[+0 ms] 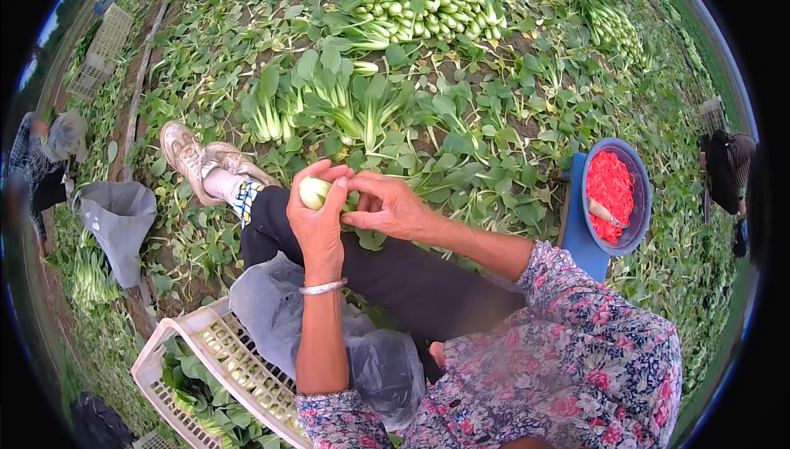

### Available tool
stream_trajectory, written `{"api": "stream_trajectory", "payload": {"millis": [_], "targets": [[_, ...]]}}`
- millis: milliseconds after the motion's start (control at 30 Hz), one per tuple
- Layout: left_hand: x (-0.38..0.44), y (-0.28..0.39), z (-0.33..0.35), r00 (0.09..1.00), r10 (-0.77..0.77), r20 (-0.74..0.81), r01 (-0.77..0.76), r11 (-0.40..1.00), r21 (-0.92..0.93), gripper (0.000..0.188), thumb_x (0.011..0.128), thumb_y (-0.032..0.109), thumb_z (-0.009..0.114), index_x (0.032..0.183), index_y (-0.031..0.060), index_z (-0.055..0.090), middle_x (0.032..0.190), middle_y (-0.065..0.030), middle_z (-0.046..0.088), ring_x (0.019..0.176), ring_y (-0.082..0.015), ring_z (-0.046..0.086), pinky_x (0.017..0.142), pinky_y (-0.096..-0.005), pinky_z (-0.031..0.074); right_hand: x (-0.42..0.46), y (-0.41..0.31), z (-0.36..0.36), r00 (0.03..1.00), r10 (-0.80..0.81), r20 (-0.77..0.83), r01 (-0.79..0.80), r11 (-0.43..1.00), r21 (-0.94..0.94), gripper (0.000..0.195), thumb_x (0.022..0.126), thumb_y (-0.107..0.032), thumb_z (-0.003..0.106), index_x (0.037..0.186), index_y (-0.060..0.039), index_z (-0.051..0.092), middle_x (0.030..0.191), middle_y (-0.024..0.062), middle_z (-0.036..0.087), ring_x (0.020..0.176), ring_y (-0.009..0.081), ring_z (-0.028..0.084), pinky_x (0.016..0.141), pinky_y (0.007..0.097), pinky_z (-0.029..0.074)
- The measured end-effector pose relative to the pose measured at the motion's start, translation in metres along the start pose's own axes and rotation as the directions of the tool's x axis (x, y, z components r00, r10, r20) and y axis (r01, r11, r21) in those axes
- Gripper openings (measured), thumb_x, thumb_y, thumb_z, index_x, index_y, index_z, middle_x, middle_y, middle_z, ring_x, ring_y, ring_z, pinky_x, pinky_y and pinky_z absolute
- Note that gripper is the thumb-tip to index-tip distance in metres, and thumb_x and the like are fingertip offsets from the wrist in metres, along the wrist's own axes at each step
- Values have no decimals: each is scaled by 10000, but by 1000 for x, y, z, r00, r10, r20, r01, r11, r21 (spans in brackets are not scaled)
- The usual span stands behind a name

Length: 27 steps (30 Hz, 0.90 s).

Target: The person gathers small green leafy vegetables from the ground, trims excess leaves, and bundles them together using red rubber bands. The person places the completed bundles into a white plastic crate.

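Observation:
My left hand (316, 220) is wrapped around a bok choy (313, 193), its pale rounded base turned up towards me. Close against it, my right hand (395, 205) has thumb and fingers drawn together at the plant's leafy side. The fingers partly hide what they pinch there. Both hands are above my outstretched legs in dark trousers. Just beyond them, several loose bok choy (333, 103) lie on the leaf-strewn ground.
A large bok choy pile (426, 7) lies farther ahead. To the right, a purple basin (645, 202) holds red ties (608, 183) and a knife (602, 211). A plastic crate (185, 325) of bok choy stands at lower left, near a grey bag (117, 227). People work at both sides.

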State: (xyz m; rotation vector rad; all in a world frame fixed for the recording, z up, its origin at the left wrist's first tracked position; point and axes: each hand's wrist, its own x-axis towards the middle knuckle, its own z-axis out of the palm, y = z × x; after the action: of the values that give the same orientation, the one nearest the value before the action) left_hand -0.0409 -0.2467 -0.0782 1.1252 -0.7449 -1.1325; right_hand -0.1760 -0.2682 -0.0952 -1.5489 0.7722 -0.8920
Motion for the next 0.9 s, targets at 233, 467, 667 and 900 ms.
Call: {"api": "stream_trajectory", "payload": {"millis": [233, 467, 667, 900], "targets": [[13, 30, -37, 949, -13, -316, -88, 949, -302, 288, 772, -48, 588, 1054, 0, 552, 831, -76, 600, 719, -187, 571, 716, -308, 488, 64, 132, -49, 998, -38, 49, 62, 642, -764, 274, 787, -47, 541, 1060, -28, 566, 1084, 126, 567, 810, 312, 614, 683, 388, 502], [11, 37, -44, 958, -34, -283, -11, 988, -156, 338, 775, 23, 663, 1089, -4, 540, 715, -41, 528, 622, -139, 496, 625, -297, 433, 104, 180, -76, 924, 11, 382, 372, 207, -905, 176, 741, -70, 555, 913, -58, 590, 965, 150, 562, 830, 321, 613, 629, 409, 520], [9, 35, -41, 969, -29, -244, 15, 998, -61, 356, 764, 9, 688, 1095, -10, 557, 731, -32, 558, 620, -124, 518, 609, -256, 434, 81, 147, -91, 962, -37, 272, 268, 329, -905, 101, 736, -100, 588, 833, -71, 586, 834, 111, 537, 714, 304, 597, 573, 424, 482], [1, 38, -30, 996, 51, -71, -39, 987, 153, 455, 777, 1, 691, 1202, -4, 527, 1063, -115, 636, 894, -131, 589, 768, -256, 494, 41, 23, -47, 900, -434, 31, 289, 544, -788, 309, 690, -50, 689, 984, -107, 613, 819, 46, 583, 596, 235, 579, 531, 324, 466]]}}
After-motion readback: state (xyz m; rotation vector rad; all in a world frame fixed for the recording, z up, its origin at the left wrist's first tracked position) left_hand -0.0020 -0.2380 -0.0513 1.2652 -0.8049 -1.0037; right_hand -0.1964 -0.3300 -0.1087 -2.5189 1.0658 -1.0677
